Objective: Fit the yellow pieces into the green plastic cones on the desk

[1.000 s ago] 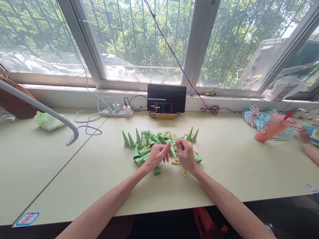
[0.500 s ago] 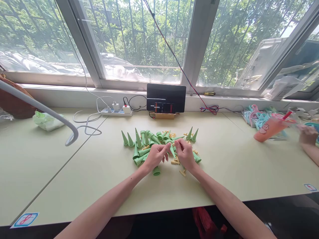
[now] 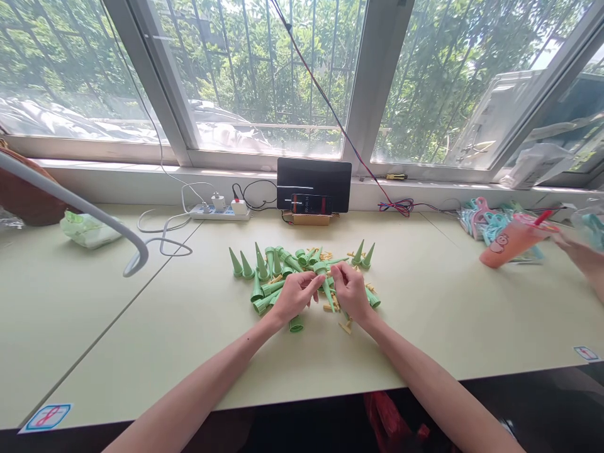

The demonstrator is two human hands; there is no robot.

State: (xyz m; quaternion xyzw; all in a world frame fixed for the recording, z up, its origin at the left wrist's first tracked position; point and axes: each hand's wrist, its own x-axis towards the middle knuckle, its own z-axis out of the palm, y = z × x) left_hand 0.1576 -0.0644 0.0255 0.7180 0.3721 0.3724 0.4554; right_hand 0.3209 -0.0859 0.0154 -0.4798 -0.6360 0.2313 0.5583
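Note:
My left hand (image 3: 298,294) is closed on a green plastic cone spike (image 3: 326,289), its wide end up at the fingers and its point slanting down toward me. Close beside it, my right hand (image 3: 350,289) is pinched, with a bit of a small yellow piece (image 3: 329,272) showing at the fingertips; most of it is hidden. Under and behind both hands lies a heap of green cone spikes (image 3: 271,288), mixed with small yellow T-shaped pieces (image 3: 346,327). Several spikes (image 3: 248,265) stand point up at the left, and two more (image 3: 369,255) at the right.
Behind the heap, a phone (image 3: 311,204) leans against a dark tablet (image 3: 337,179). A power strip (image 3: 219,212) with white cables lies back left. On the right are a tilted orange drink cup (image 3: 512,242), bagged pastel items (image 3: 481,217) and another person's hand (image 3: 585,255).
The spike in my left hand now shows more of its wide end, and its tip reaches lower. My hands have hardly moved. The other person's hand at right has moved toward the cup.

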